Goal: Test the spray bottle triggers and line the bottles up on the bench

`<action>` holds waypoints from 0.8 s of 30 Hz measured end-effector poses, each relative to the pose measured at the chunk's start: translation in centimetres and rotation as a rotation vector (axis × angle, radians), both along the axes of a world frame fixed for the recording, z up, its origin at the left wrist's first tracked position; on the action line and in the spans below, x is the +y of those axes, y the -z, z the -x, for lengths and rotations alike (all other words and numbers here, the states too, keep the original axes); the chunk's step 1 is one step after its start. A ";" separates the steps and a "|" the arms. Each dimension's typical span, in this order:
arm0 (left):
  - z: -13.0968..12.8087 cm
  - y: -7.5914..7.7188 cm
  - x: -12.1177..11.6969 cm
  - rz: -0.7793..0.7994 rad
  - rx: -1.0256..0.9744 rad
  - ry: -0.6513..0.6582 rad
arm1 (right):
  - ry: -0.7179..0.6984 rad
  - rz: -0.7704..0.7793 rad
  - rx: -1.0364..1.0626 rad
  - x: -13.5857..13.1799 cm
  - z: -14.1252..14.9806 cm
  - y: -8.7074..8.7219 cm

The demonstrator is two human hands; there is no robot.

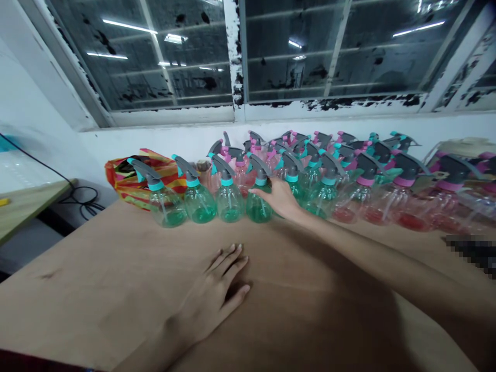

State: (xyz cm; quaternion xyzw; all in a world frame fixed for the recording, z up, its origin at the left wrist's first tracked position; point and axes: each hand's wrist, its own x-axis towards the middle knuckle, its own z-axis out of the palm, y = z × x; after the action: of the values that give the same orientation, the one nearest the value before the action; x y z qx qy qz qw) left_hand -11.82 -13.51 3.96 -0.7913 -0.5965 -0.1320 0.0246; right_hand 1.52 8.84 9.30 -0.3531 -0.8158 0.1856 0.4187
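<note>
My right hand [279, 199] reaches forward and closes round the side of a green spray bottle [259, 199] with a grey trigger and teal collar. That bottle stands in a front row with three more green spray bottles [197, 199] to its left. Flat on the brown table [96, 279], my left hand [217, 294] rests palm down with fingers stretched out, holding nothing. Behind and to the right stand several more green bottles [323, 188] and several pink spray bottles [399, 199].
A red and yellow striped bag [124, 181] lies at the back left beside the bottles. Black cables [83, 201] run down past a lower green-topped desk [23, 206] on the left. A white wall and window frame [234, 111] close off the back.
</note>
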 end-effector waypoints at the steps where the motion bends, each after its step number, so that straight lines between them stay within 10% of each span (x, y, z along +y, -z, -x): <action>1: 0.0 0.1 0.0 -0.004 -0.001 -0.001 | -0.004 -0.001 0.003 0.0 0.1 0.0; 16: 0.3 0.5 0.1 -0.057 -0.005 0.004 | 0.135 -0.002 -0.035 -1.3 -10.4 -1.4; 24: 0.1 0.2 0.0 -0.040 0.017 -0.004 | 0.236 0.065 -0.201 1.2 -7.5 -0.5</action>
State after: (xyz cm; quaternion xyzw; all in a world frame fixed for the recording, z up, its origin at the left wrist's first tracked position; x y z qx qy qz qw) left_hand -11.96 -13.47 3.72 -0.7904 -0.5953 -0.1373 0.0457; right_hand 9.04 10.06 9.83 -0.4769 -0.8000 0.1251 0.3420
